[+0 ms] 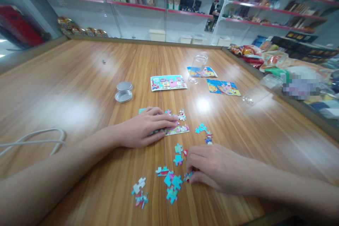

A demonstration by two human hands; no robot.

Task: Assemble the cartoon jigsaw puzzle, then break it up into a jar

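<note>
My left hand (149, 127) lies flat, fingers stretched out, over a partly assembled jigsaw puzzle (178, 130) and hides much of it. To the right and nearer to me, my right hand (214, 166) is curled, thumb and fingertips closing on a small puzzle piece (187, 177). Loose turquoise pieces (172, 183) lie left of those fingertips, some overlapping. Another little cluster (141, 199) sits farther left, with a piece showing its pale back (139, 185). More pieces (201, 128) lie just beyond my right hand. Past the puzzle is a cartoon picture card (168, 83).
Two round metal tins or lids (123, 96) stand left of the card. A clear container (200, 63) rests by one blue picture sheet, near another sheet (224, 87). A second clear container (262, 90) lies at right. A pale cable (59, 137) loops at left. Packaged goods (275, 60) line the right edge.
</note>
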